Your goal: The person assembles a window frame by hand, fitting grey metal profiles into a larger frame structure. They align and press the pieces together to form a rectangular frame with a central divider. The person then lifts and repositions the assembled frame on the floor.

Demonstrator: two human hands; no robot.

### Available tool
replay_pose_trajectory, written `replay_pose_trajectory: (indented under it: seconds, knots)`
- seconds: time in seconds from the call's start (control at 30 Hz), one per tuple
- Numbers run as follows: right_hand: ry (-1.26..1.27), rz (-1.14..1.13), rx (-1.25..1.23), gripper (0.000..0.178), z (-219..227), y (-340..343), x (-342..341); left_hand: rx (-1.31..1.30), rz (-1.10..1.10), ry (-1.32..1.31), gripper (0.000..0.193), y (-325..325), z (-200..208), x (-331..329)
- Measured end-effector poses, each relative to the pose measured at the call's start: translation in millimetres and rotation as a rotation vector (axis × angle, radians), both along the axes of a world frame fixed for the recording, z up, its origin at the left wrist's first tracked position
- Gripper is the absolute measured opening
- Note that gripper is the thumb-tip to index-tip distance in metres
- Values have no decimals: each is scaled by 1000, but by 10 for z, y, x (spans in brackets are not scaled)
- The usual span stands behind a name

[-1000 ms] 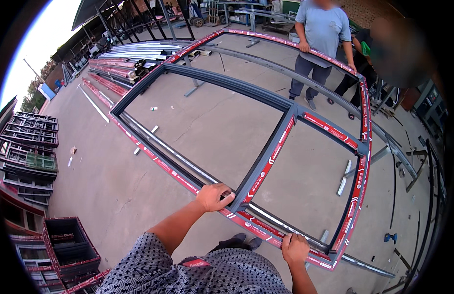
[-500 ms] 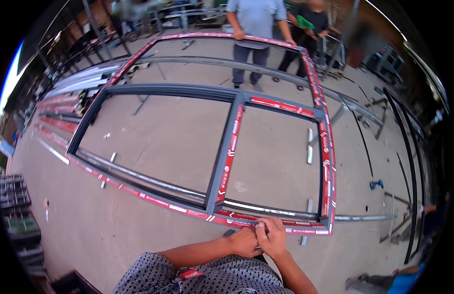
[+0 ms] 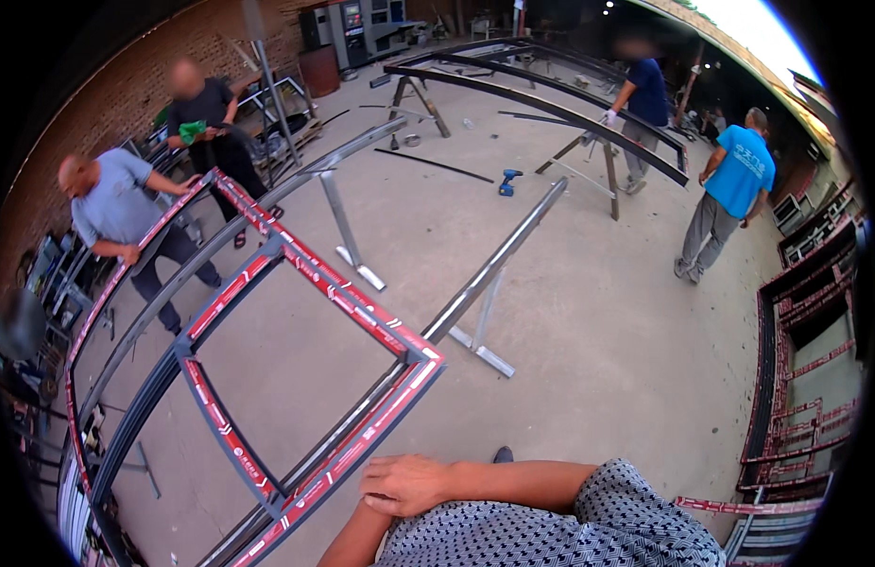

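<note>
My right hand lies folded over my left hand, close in front of my patterned shirt. Its fingers curl over the left hand, which is mostly hidden; my left forearm shows below it. Just beyond my hands is the near corner of a large dark metal window frame, covered in red and white protective tape. It rests on metal support rails, and I see no hand of mine gripping it. A person in a grey shirt holds its far end with both hands.
A person in dark clothes stands behind, holding something green. A blue cordless drill lies on the floor beyond the support rail. Another dark frame lies on trestles, with a worker beside it. Someone in a blue shirt stands at right, near stacked taped frames.
My view has swung to the right, so the frame now sits at left and the far workers show. My hands stay together, the right now covering the left.
</note>
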State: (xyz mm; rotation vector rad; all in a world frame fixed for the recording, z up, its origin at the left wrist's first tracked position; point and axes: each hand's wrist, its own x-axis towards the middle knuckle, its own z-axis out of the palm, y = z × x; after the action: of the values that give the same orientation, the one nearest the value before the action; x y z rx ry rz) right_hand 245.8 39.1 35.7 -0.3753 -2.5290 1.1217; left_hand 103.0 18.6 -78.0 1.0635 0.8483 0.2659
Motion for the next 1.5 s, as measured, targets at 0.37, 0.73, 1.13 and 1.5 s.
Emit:
replay_pose_trajectory:
  seconds: [0.37,0.73,1.13,1.5]
  knots:
    - [65,-192,-38,22,-55,592,2045,-95,-230,-43,47,881,-48,2083]
    - [109,-557,-117,16,78,1139,3652,-147,-439,-137,54,1716,72,3848]
    - [214,-697,-387,15,-91,2497,4967,-298,-590,-307,62,3170,-293,5521]
    - [494,-428,-1011,15,621,4505,6088,-258,-794,-864,54,5350,886,7174]
